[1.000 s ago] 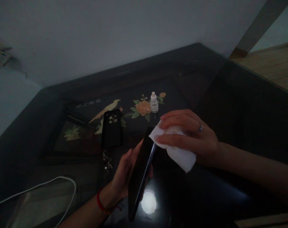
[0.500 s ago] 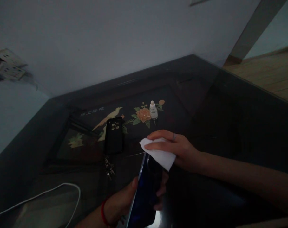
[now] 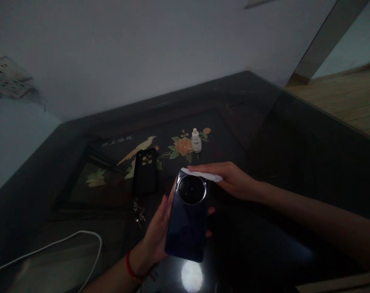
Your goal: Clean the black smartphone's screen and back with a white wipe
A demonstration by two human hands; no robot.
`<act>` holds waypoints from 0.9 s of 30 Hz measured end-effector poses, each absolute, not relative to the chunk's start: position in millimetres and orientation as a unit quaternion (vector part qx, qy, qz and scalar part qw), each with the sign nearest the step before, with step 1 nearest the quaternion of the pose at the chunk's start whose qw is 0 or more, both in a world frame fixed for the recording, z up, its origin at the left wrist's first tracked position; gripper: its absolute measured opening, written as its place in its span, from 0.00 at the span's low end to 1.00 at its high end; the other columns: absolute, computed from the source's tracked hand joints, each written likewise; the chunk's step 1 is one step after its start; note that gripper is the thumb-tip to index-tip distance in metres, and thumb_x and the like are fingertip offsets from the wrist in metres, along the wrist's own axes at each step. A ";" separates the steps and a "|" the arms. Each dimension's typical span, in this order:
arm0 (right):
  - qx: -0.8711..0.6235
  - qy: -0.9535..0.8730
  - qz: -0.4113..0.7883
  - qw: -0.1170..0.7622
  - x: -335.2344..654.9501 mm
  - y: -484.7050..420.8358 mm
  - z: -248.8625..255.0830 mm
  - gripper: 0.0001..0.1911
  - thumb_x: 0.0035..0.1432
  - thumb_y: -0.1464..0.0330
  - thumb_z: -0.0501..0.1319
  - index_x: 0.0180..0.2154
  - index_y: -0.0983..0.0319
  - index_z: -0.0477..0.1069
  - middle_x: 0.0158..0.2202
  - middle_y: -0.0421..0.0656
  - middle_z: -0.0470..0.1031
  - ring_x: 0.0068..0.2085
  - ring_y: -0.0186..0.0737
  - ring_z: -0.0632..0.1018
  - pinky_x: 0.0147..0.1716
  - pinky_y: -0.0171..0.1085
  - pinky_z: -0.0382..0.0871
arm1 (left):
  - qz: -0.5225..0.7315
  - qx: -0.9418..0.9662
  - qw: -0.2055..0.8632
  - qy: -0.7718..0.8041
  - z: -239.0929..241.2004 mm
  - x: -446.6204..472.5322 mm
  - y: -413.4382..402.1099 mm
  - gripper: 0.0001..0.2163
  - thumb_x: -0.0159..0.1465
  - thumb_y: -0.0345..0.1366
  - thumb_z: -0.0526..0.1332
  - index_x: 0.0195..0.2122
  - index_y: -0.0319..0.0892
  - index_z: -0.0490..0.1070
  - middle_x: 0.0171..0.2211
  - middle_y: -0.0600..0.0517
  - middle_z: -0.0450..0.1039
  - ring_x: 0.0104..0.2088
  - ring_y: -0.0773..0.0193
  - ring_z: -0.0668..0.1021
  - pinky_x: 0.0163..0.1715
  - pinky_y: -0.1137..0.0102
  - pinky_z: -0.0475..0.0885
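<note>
My left hand (image 3: 158,228) wraps around the phone (image 3: 187,230); my right hand (image 3: 231,175) holds white cloth (image 3: 205,175) against its top edge. A small bottle (image 3: 196,144) stands beyond.

The dark, glossy desk (image 3: 258,130) shows a pale bird (image 3: 142,146) and a flower (image 3: 182,145). On it lie a black phone case (image 3: 145,175), a metal charm (image 3: 138,212) just beside and a white cable (image 3: 58,241); a small bottle (image 3: 196,144) stands upright.
</note>
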State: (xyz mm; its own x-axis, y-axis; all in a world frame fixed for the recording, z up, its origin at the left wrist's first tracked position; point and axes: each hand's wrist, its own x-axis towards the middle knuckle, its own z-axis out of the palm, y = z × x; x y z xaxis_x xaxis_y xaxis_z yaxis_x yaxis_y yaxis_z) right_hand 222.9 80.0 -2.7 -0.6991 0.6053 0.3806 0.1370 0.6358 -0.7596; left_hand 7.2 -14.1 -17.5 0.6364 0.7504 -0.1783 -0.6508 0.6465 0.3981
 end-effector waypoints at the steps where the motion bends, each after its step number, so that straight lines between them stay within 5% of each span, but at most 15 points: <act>1: -0.230 -0.846 0.356 0.322 224.1 79.9 -4.6 0.24 0.62 0.78 0.50 0.58 0.59 0.64 0.57 0.43 0.69 0.57 0.34 0.71 0.57 0.40 0.65 | 0.401 0.148 0.890 0.157 -17.2 6.4 -13.1 0.29 0.68 0.50 0.42 0.63 0.65 0.21 0.60 0.49 0.65 0.58 0.42 0.67 0.50 0.45 0.66; 10: -0.297 -0.866 0.228 0.330 231.7 81.3 -12.4 0.26 0.60 0.79 0.51 0.59 0.59 0.62 0.58 0.44 0.68 0.56 0.38 0.72 0.55 0.41 0.67 | 0.455 0.128 0.865 0.170 -18.6 3.4 -9.1 0.27 0.67 0.51 0.41 0.65 0.65 0.29 0.56 0.47 0.69 0.56 0.44 0.70 0.46 0.46 0.70; 15: -0.234 -0.904 0.071 0.350 219.5 66.0 -12.2 0.25 0.61 0.78 0.50 0.60 0.67 0.59 0.60 0.52 0.64 0.62 0.42 0.63 0.60 0.49 0.61 | 0.409 0.113 0.881 0.208 -18.4 8.7 -12.4 0.27 0.66 0.54 0.43 0.64 0.68 0.32 0.57 0.47 0.68 0.54 0.41 0.72 0.45 0.45 0.69; 21: -0.081 -0.968 -0.010 0.239 210.2 49.1 -9.9 0.21 0.64 0.74 0.49 0.57 0.73 0.61 0.60 0.53 0.63 0.63 0.48 0.61 0.64 0.57 0.46 | 0.457 0.045 0.843 0.280 -21.4 12.7 -14.8 0.30 0.66 0.51 0.49 0.66 0.60 0.37 0.54 0.50 0.71 0.41 0.60 0.78 0.51 0.56 0.68; 27: -0.156 -0.951 -0.034 0.265 216.4 61.2 -9.5 0.21 0.64 0.73 0.51 0.58 0.70 0.60 0.61 0.55 0.63 0.65 0.46 0.59 0.63 0.56 0.48 | 0.407 0.074 0.872 0.260 -19.7 10.6 -13.3 0.32 0.64 0.56 0.47 0.65 0.66 0.30 0.57 0.48 0.67 0.48 0.47 0.75 0.45 0.45 0.68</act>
